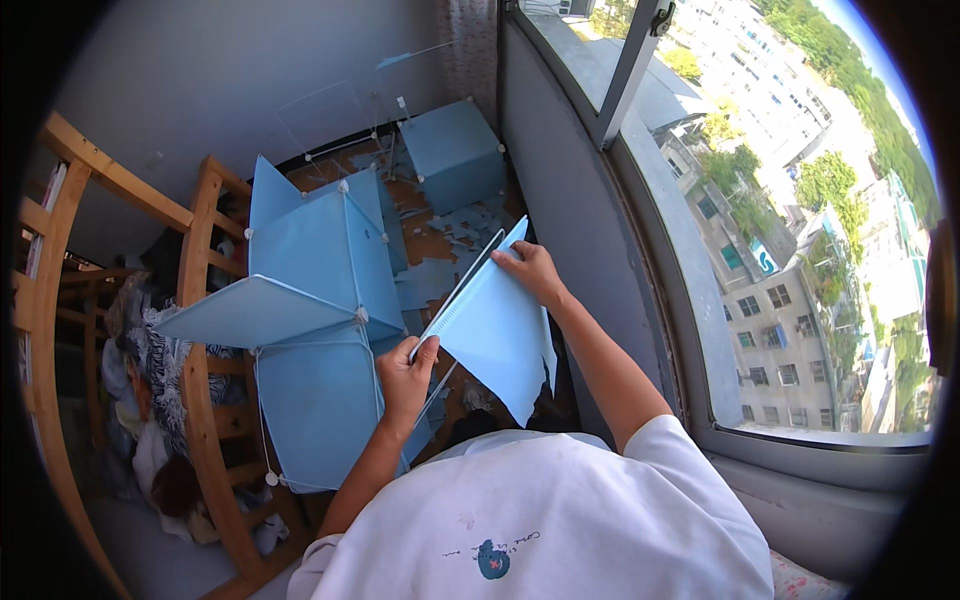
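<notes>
Your left hand sits at centre frame, just below the middle, its grip closed on the lower end of a thin metal-framed blue panel. Your right hand is higher and to the right, fingers clamped over the panel's upper corner. Between the two hands the panel runs diagonally, lower left to upper right, and is seen nearly edge-on along its dark frame. A loose blue sheet hangs from it toward the lower centre, tapering to a point.

Left of your left hand stands a partly assembled blue panel cube unit. Its panels are joined at white round connectors, and one panel juts out flat toward the left of the frame. The held panel is just beside this unit; whether they touch, you cannot tell.

At upper centre a separate blue cube rests on the floor, among torn blue scraps on brown flooring. A wooden rack with heaped cloth fills the left side. A window spans the right, showing buildings and trees.
</notes>
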Motion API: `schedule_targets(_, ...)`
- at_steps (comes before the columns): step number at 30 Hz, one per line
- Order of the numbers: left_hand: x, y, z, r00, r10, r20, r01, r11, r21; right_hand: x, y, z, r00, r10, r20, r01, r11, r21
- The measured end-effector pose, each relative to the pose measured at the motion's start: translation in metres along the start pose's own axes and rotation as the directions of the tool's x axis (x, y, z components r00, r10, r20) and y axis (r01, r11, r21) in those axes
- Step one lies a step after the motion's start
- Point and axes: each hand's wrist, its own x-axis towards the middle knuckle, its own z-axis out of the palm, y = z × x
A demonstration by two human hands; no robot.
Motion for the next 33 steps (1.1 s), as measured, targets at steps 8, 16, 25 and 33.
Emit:
schedule_targets(8, -0.010, 0.001, 0.020, 0.994, 0.073, -0.076, -0.070, 0.997, 0.043, -0.001, -0.016, -0.009, 0.861, -0.492, -0.130, 0.439, 0.847, -0.299)
schedule_targets(16, -0.006, 0.007, 0.023, 0.988, 0.063, -0.142, -0.057, 0.997, 0.046, -0.002, -0.027, -0.004, 0.615, -0.724, -0.314, 0.528, 0.673, -0.518)
schedule_targets(25, -0.001, -0.060, -0.010, 0.985, -0.151, 0.080, 0.167, 0.949, -0.266, -0.013, -0.033, 0.009, 0.987, -0.094, -0.133, 0.152, 0.818, 0.554)
schedule_targets(33, 0.005, -0.059, 0.001, 0.980, -0.160, 0.120, 0.167, 0.985, -0.048, -0.026, -0.050, 0.010, 0.991, -0.130, 0.027, 0.109, 0.914, 0.391)
